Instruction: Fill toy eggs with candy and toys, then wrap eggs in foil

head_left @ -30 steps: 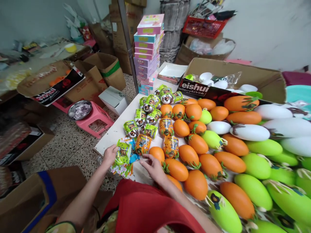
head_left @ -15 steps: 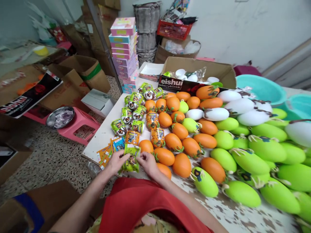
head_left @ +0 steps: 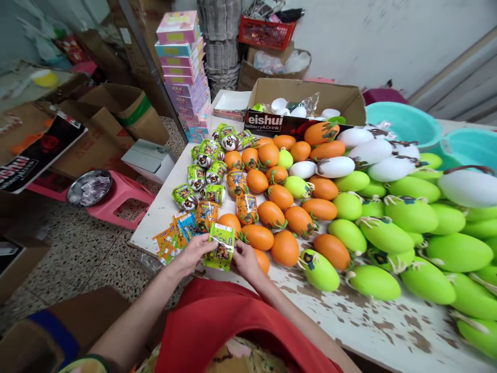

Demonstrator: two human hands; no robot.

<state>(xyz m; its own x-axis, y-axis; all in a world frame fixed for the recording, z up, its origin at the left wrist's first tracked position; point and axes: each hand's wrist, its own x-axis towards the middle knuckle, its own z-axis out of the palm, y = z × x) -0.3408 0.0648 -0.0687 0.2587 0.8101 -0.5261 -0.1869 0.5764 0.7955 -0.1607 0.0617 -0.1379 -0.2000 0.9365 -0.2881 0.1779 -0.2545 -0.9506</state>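
Between both hands, above the table's near edge, is a green printed plastic sleeve (head_left: 222, 247). My left hand (head_left: 194, 254) pinches its left side with the thumb on the front. My right hand (head_left: 247, 259) grips the right edge, fingers bent. Just beyond lie an orange egg in a printed wrapper (head_left: 207, 215) and a bare orange egg (head_left: 230, 223). Flat orange and blue printed sleeves (head_left: 182, 230) lie left of the hands. Eggs in green wrappers (head_left: 196, 176) stand grouped farther back on the left.
Orange eggs (head_left: 285, 248), lime green eggs (head_left: 373, 282) and white eggs (head_left: 336, 167) cover the table's middle and right. Behind them stand an open carton (head_left: 310, 90), turquoise basins (head_left: 404, 122) and stacked pink boxes (head_left: 178, 26). A metal bowl (head_left: 89, 189) rests on a pink stool (head_left: 120, 202).
Both hands have moved slightly right with the green sleeve, which now faces me flatter and more spread out. The camera view has shifted a little.
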